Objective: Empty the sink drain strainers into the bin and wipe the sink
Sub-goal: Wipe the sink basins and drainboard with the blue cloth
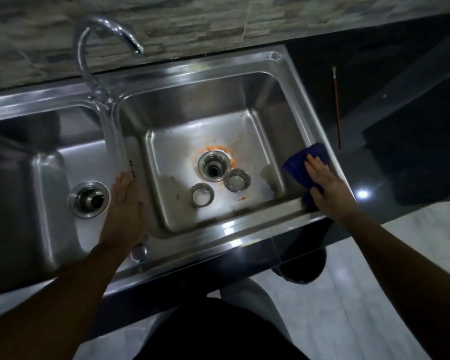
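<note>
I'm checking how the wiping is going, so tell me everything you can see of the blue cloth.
The blue cloth is dark blue, soft and crumpled. It drapes over the right rim of the right basin, partly hanging down the inner wall. The right hand lies flat on it, fingers spread, pressing it against the steel. Nothing else touches it.

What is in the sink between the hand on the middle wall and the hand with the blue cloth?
In the head view, between the left hand and the right hand on the blue cloth lie the open drain and two strainer cups.
</note>
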Tool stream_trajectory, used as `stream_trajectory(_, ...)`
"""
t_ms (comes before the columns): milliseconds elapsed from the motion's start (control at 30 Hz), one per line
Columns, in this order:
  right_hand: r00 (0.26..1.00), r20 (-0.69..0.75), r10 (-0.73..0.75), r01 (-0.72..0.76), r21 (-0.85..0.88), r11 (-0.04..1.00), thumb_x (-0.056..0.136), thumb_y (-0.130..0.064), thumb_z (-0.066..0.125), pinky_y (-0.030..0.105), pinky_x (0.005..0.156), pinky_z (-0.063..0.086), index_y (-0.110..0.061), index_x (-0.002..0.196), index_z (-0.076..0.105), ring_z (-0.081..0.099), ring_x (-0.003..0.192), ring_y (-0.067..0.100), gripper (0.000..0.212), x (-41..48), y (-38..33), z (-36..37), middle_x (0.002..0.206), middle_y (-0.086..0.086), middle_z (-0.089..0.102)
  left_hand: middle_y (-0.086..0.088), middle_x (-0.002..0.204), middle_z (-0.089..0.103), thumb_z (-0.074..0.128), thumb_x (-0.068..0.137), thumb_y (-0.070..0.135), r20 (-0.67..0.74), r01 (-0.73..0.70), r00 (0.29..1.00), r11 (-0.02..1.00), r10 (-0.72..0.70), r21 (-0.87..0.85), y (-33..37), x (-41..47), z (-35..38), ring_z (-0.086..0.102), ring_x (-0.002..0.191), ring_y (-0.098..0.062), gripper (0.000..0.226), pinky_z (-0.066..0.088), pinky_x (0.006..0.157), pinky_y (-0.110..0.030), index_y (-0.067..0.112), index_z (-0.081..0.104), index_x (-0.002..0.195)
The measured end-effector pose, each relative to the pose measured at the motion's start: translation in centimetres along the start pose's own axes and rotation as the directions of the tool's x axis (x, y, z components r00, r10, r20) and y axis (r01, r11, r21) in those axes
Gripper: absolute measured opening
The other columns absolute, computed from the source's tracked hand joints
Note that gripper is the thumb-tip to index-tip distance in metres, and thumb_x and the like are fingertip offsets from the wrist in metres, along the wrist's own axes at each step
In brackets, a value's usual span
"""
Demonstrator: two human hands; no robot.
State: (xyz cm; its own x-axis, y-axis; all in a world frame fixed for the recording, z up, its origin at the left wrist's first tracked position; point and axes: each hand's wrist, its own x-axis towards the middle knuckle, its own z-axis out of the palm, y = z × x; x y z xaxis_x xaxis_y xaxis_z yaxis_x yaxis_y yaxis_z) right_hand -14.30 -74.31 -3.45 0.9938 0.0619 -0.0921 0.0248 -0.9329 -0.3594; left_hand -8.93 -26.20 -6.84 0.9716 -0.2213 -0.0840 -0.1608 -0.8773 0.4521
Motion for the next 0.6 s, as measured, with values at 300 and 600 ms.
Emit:
stream_trajectory(300, 0.988, 0.156, -0.009, -0.006, 0.093, 0.996, 0.085, -0.001, 0.062, 0.035, 0.121, 0.027, -0.001, 0.147, 0.045, 0.044, 0.141, 0.031, 0.064, -0.9, -14.9, 5.8, 0.154, 0.015, 0.042, -0.002, 0.17, 0.018, 0.036, 0.101, -0.006, 0.089, 0.074, 0.994, 0.977, -0.057, -0.201, -2.3, 0.4, -1.4, 0.009, 0.158, -0.016, 0.065, 0.013, 0.13, -0.04, 0.017, 0.024, 0.16)
stream_trajectory(600, 0.991, 0.055, 0.122, -0.132, 0.53, 0.837, 0.087, 0.002, 0.053, 0.025, 0.114, 0.037, -0.008, 0.142, 0.054, 0.054, 0.131, 0.022, 0.056, 0.3, -30.7, 12.1, 0.143, 0.01, 0.056, -0.008, 0.166, 0.029, 0.034, 0.107, 0.015, 0.011, 0.131, 0.991, 0.921, -0.136, -0.366, -2.7, -1.0, -2.9, 0.026, 0.155, -0.022, 0.053, 0.02, 0.128, -0.04, 0.013, 0.026, 0.159)
